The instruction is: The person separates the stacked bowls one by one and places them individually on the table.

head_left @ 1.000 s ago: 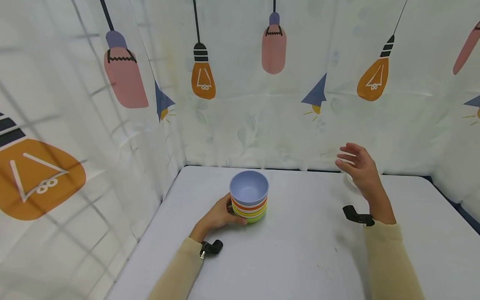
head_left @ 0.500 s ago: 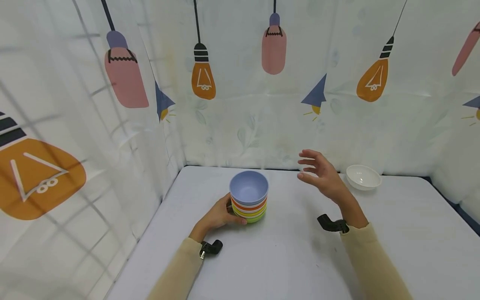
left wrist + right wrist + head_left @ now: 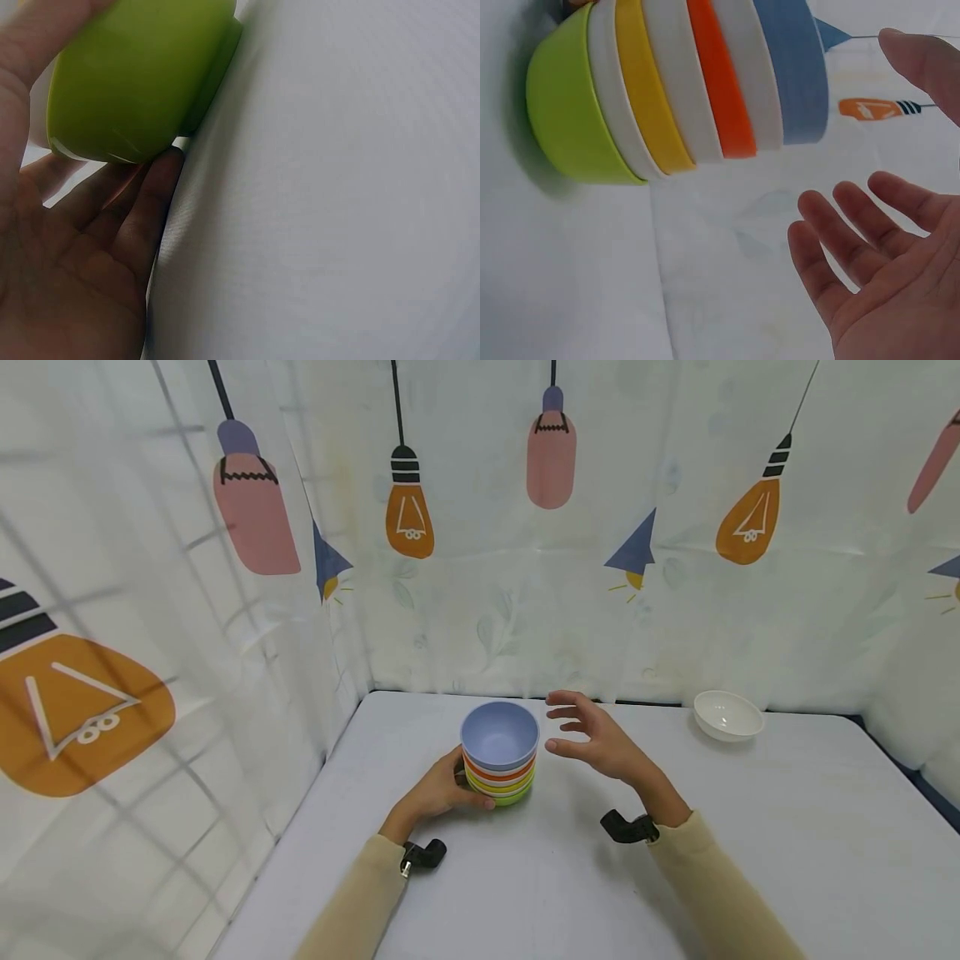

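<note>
A stack of nested bowls stands on the white table. The blue bowl (image 3: 500,735) is on top. In the right wrist view, an orange bowl (image 3: 721,82), a yellow bowl (image 3: 654,90) and white bowls sit between it and the green bowl (image 3: 574,105) at the bottom. My left hand (image 3: 435,789) grips the stack low on its left side, thumb in front and fingers behind. The left wrist view has its thumb and fingers around the green bowl. Just right of the blue rim, my right hand (image 3: 600,739) is held with fingers spread and nothing in it.
A white bowl (image 3: 727,716) stands alone near the table's back right edge. White curtains (image 3: 465,610) printed with lamps and bulbs hang behind and to the left. Bare tabletop (image 3: 540,893) lies in front of the stack.
My right hand has moved left from over the lone white bowl to beside the stack, uncovering that bowl. My left hand and the stack have stayed put.
</note>
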### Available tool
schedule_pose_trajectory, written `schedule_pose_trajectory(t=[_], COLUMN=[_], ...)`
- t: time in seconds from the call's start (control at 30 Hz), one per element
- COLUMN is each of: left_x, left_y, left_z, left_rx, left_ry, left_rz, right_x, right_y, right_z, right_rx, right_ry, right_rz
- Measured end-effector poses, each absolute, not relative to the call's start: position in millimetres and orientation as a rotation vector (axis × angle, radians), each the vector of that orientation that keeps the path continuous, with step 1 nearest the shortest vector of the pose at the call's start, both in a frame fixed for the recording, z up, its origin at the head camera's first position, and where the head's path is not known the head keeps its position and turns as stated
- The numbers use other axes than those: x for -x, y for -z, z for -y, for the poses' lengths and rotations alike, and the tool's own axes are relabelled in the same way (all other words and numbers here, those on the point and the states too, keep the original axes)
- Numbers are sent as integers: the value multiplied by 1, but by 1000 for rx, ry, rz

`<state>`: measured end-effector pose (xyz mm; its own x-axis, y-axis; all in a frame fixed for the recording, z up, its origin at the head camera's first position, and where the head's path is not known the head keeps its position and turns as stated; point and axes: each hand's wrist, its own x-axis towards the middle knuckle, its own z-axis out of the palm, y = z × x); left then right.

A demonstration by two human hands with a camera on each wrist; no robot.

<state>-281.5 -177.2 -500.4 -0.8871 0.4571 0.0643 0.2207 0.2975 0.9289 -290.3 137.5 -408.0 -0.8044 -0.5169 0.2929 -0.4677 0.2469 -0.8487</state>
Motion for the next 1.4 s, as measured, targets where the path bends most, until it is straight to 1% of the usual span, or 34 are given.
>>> schedule_pose_trajectory(t=[0.6,1.07,1.4], left_x=[282,281,283], left_y=[502,501,505], left_z=[177,176,177], left_rx=[-612,-601,-630], left_ry=[-1609,-1609,-1586], left_rz=[-2371,-2390,-2414], right_x=[287,288,287], right_y=[431,436,438], right_z=[-105,-89,-75], right_rx=[924,878,762], right_ry=[1638,1638,1689], right_rz=[-2309,-2356,-2344])
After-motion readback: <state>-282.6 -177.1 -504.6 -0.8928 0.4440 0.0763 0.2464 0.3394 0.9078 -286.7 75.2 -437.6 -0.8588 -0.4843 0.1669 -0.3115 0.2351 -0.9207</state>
